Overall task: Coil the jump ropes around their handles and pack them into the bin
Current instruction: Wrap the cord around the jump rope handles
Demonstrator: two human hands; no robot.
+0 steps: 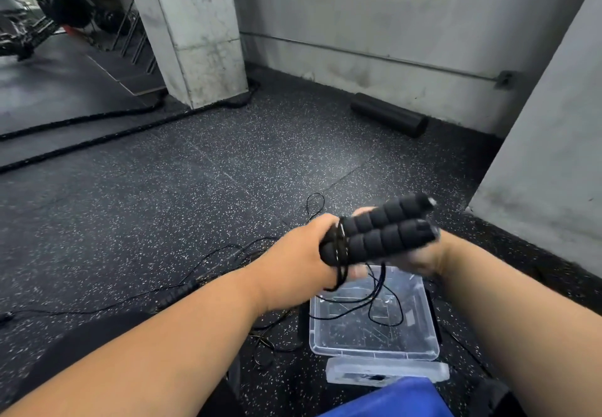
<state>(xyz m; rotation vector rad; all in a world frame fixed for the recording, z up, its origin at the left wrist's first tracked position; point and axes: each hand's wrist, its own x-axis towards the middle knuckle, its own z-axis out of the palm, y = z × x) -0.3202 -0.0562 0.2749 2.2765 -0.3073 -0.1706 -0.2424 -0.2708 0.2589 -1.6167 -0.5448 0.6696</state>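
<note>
Two black ribbed foam jump rope handles (pixel 384 230) lie side by side, held above the floor. My left hand (pixel 299 257) grips their near ends, where a few turns of thin black cord (pixel 340 253) wrap round them. My right hand (pixel 420 257) is blurred below the far ends; what its fingers do cannot be made out. Loose cord (pixel 374 299) hangs down into the clear plastic bin (pixel 420 348) on the floor beneath my hands. Another jump rope with a black handle (pixel 177 292) lies spread on the floor to the left.
A clear lid (pixel 387 374) lies in front of the bin, beside something blue (pixel 400 400). A black foam roller (pixel 389 115) rests by the back wall. Thick battle ropes (pixel 97 129) run round a concrete pillar (pixel 195 32). Another pillar (pixel 550 155) stands on the right.
</note>
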